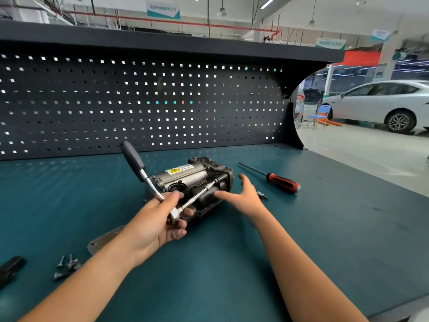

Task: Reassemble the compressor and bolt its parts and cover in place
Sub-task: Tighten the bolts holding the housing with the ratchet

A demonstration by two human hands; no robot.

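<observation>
Teal bench (325,228): compressor (185,175), screwdriver (282,182), bit (262,195), bolts (66,266), cover plate (102,240).

Both forearms are bare and reach forward toward the compressor (185,176). The left forearm (92,275) comes in from the lower left, and the left hand (160,221) sits at the compressor's near end, palm turned up and inward, with fingers and thumb curled round the head of a ratchet (174,213). The right forearm (290,252) angles in from the lower right. The right hand (243,196) is just beside the compressor's right side, fingers straight and spread, thumb raised; its fingertips seem to hover rather than touch, though contact cannot be told.
</observation>
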